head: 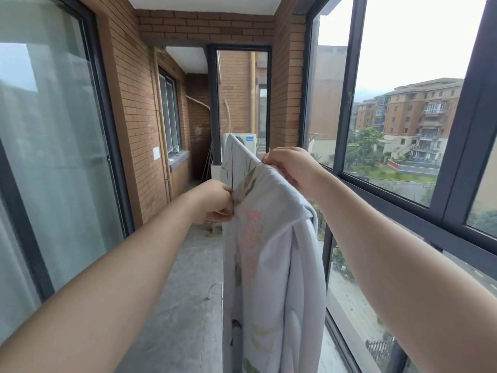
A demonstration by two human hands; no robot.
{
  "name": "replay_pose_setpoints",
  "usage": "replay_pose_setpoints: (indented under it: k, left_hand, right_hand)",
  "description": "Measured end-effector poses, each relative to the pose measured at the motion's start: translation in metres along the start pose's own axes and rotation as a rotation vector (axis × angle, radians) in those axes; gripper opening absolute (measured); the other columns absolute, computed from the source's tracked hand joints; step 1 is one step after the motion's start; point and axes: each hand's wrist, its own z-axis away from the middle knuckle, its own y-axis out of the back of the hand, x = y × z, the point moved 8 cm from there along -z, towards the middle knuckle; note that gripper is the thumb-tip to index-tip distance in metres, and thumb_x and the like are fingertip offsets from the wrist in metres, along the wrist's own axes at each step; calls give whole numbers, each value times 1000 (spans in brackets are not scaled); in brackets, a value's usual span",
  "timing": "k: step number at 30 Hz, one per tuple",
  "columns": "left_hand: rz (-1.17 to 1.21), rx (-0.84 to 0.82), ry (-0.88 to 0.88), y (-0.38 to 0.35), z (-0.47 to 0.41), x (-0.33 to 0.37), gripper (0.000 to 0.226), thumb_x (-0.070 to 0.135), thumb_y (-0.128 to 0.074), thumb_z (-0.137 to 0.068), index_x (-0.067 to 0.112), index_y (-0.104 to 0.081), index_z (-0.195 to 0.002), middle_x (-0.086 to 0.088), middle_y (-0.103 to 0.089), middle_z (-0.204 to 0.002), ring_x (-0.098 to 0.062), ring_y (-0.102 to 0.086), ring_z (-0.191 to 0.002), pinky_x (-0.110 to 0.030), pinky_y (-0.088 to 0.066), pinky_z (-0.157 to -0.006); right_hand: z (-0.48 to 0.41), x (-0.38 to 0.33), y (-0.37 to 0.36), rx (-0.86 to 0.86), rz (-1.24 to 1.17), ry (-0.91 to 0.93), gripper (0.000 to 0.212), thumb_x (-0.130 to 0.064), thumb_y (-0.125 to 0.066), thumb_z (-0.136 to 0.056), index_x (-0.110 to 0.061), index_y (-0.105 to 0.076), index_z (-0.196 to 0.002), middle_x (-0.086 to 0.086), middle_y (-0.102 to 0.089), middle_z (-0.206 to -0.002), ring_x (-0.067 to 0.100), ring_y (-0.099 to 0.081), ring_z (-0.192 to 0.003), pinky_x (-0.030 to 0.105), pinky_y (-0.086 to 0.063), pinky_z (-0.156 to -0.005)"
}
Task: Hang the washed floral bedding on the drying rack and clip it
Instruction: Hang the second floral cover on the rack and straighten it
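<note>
While both bare forearms reach forward, the bedding (271, 278) hangs in long folds between them, pale blue with pink and green flowers, draped over a line that runs away toward the far end; the rack itself is hidden under the cloth. Left hand (215, 201) is pinched shut on the cloth's near side edge. Right hand (291, 168) grips the top fold, fingers closed over it. Farther off, an air-conditioner unit (248, 141) stands behind the bedding's far end, before a brick wall (207, 25).
</note>
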Motion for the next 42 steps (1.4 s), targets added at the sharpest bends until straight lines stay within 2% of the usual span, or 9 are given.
replay_pose_setpoints:
  k: [6, 10, 13, 16, 20, 24, 29, 36, 42]
  left_hand:
    - [684, -23, -19, -7, 4, 15, 37, 0, -33, -85, 11, -62, -65, 0, -55, -52, -17, -49, -49, -17, -43, -49]
    - [470, -236, -120, -26, 11, 30, 36, 42, -60, -90, 15, -77, -106, -11, -71, -107, -29, -62, -102, -37, -42, -96]
    - [546, -220, -166, -25, 7, 38, 42, 38, -61, -95, 11, -68, -127, -12, -67, -129, -30, -60, -122, -42, -38, -111]
    - [576, -186, -153, -21, 5, 43, 38, 32, -60, -97, 7, -69, -123, -11, -71, -118, -23, -66, -106, -37, -48, -101]
    - [667, -145, -116, -19, 3, 54, 27, 36, -59, -96, 13, -71, -101, 0, -65, -74, -12, -59, -60, -20, -43, -52]
    - [777, -75, -70, -31, -1, 46, 42, 39, -61, -96, 6, -70, -120, -12, -73, -112, -25, -70, -104, -37, -54, -96]
    - [905, 39, -42, -50, 5, 36, 34, 35, -57, -101, 4, -70, -108, -14, -75, -98, -23, -72, -87, -30, -59, -76]
    - [638, 304, -202, -35, 39, 40, 40, 28, -65, -97, -6, -62, -119, -9, -67, -89, -12, -62, -67, -17, -51, -49]
    - [430, 450, -436, -25, 116, 32, 23, 29, -70, -92, 8, -66, -101, -5, -70, -92, -15, -62, -79, -19, -51, -59]
  right_hand:
    - [-2, -7, -2, -50, -109, 1, 9, -6, -77, -66, -5, -77, -76, 17, -70, -88, 33, -68, -86, 49, -55, -95]
    - [-3, 0, -1, -54, -146, -17, 13, -7, -72, -66, -7, -74, -78, 19, -69, -93, 33, -66, -89, 54, -52, -98]
    - [-3, 3, -4, -90, -148, -10, 8, -6, -68, -71, -10, -73, -76, 15, -67, -90, 31, -63, -89, 51, -48, -100]
    - [-4, 4, -8, -123, -147, -36, 11, -7, -66, -70, -12, -73, -78, 13, -67, -91, 29, -63, -88, 50, -48, -102]
    - [-6, 3, -14, -138, -206, -89, 18, -7, -66, -75, -13, -71, -92, 15, -66, -99, 30, -64, -88, 50, -47, -105]
    - [-4, 4, -15, -63, -329, -102, 16, -8, -68, -82, -12, -72, -98, 20, -68, -97, 31, -68, -82, 51, -55, -94]
    - [3, 13, -11, 46, -256, -63, 14, 5, -57, -95, -5, -65, -103, -1, -67, -52, 6, -64, -42, 15, -47, -40]
    - [22, 12, -8, 70, -65, 43, 7, -16, -56, -101, -12, -59, -106, 0, -66, -90, 6, -65, -69, 16, -49, -55]
    - [79, 14, 9, 143, 82, 164, 18, -35, -65, -93, -27, -61, -109, 1, -69, -98, 20, -68, -87, 40, -56, -81]
